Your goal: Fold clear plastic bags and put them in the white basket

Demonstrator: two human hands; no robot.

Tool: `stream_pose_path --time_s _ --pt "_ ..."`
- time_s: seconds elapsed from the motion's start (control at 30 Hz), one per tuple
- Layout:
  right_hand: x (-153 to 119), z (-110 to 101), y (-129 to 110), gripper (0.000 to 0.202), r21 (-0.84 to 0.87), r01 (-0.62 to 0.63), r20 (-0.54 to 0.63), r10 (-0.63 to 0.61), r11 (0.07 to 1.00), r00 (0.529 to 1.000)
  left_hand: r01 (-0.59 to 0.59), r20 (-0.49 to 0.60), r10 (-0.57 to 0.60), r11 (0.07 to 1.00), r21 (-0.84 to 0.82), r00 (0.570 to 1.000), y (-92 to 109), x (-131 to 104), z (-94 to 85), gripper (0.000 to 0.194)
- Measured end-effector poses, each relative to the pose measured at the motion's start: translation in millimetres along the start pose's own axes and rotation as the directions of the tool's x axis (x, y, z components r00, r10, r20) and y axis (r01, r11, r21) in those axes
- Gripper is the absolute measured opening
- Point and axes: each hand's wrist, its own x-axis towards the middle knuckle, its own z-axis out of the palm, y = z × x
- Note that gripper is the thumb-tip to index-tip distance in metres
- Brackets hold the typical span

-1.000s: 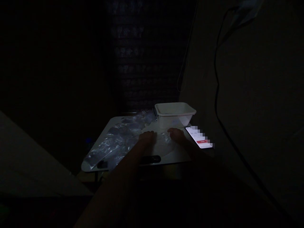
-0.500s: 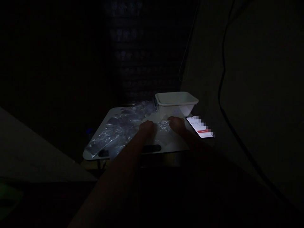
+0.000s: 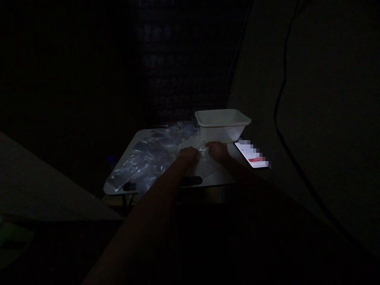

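Observation:
In dim light, a clear plastic bag (image 3: 203, 161) lies on the small white table (image 3: 135, 139) between my two hands. My left hand (image 3: 188, 154) is closed on the bag's left side. At its upper right, my right hand (image 3: 218, 151) pinches the same bag, its fingers curled toward my left hand. More crumpled clear plastic bags (image 3: 142, 158) are spread over the table's left half. Just beyond my hands stands a white rectangular tub (image 3: 221, 132). The fine detail of my fingertips is lost in the dark.
A phone with a lit screen (image 3: 251, 154) lies at the table's right edge. A dark cable (image 3: 277, 111) hangs down the right-hand wall. Something blue (image 3: 111, 159) shows beyond the table's left edge.
My left hand has shifted slightly right, nearer my right hand. The plastic between them is now bunched higher, near my right fingertips. The whole view has shifted a little.

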Motion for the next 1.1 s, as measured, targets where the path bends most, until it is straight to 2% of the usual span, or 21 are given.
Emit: stream_pose_path --time_s 0.2,0.4,0.7,0.93,1.1 --pt "-1 0 5 0.033 -0.034 -0.064 -0.018 0.063 0.997 0.998 0.108 -0.059 -0.111 0.993 -0.043 0.992 -7 0 -3.1 0.033" --pt "-2 3 7 0.032 -0.027 -0.037 -0.014 0.037 0.999 0.999 0.223 -0.073 -0.233 0.966 -0.129 0.97 -12 1 -2.4 0.034" --pt "-2 1 1 0.033 -0.001 0.025 0.034 -0.025 1.0 0.999 0.144 -0.046 -0.146 0.989 -0.038 0.988 -2 -2 -4.5 0.031" --pt "-2 2 1 0.033 -0.019 0.01 0.051 -0.009 1.0 0.999 0.213 -0.102 -0.222 0.973 -0.094 0.97 -3 -2 -4.9 0.033" --pt "-2 2 4 0.032 -0.025 -0.007 0.077 0.009 1.0 0.997 0.304 -0.084 -0.312 0.948 -0.095 0.946 -6 -8 -8.6 0.035"
